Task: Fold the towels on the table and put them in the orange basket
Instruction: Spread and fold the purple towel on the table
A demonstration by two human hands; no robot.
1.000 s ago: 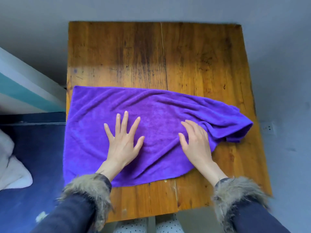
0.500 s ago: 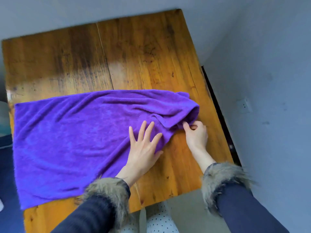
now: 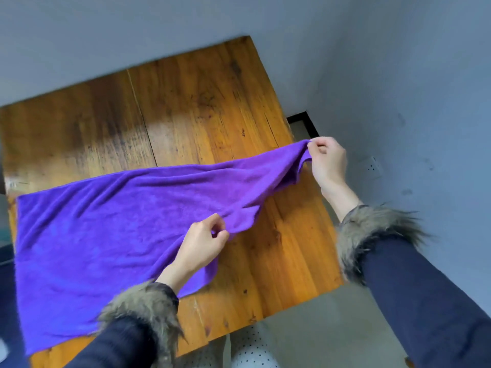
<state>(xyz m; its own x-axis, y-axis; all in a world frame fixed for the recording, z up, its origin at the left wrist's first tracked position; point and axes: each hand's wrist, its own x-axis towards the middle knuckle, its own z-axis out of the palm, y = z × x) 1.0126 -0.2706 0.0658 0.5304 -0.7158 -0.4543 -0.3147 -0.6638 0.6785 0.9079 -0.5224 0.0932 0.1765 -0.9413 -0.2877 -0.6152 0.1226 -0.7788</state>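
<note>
On the wooden table (image 3: 212, 107), the purple towel (image 3: 106, 224) lies spread flat across the left side, from about 9 o'clock to the middle. Its right end is now lifted off the wood. Half a second ago that end lay bunched on the table, with the left hand flat on the cloth. Now the left hand (image 3: 202, 243) pinches the near edge with curled fingers, and the right hand (image 3: 328, 162) pinches the far corner up at 2 o'clock. Both hands hold cloth tight. This looks like the start of the first fold: the lifted end can swing over toward 9 o'clock. No orange basket shows anywhere. Fuzzy cuffs (image 3: 372, 229) cover both wrists.
</note>
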